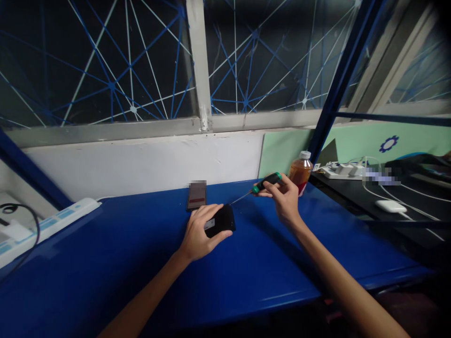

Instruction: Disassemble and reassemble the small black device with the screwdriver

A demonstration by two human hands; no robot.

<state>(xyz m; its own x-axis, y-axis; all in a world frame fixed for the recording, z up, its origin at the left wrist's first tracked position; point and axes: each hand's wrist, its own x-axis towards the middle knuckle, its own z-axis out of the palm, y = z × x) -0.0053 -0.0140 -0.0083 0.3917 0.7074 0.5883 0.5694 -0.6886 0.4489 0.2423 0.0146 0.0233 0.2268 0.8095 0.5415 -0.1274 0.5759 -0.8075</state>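
Note:
My left hand (200,232) grips a small black box-like device (222,220) with a pale label on its face, fingers over the far edge and thumb along the near one. In my right hand (284,199) is a screwdriver (268,182) with a black and green handle. Its thin metal shaft slants down to the left, and the tip meets or nearly meets the device's upper right corner; contact is too small to tell. Just beyond my left hand lies a phone (197,195) with its screen lit. The device's underside is hidden.
The blue table (141,291) reaches to the wall below the windows. A bottle of amber drink (300,171) stands behind my right hand. At the left lies a white power strip (52,230). A black table (355,197) on the right bears chargers, cables and a white case (390,206).

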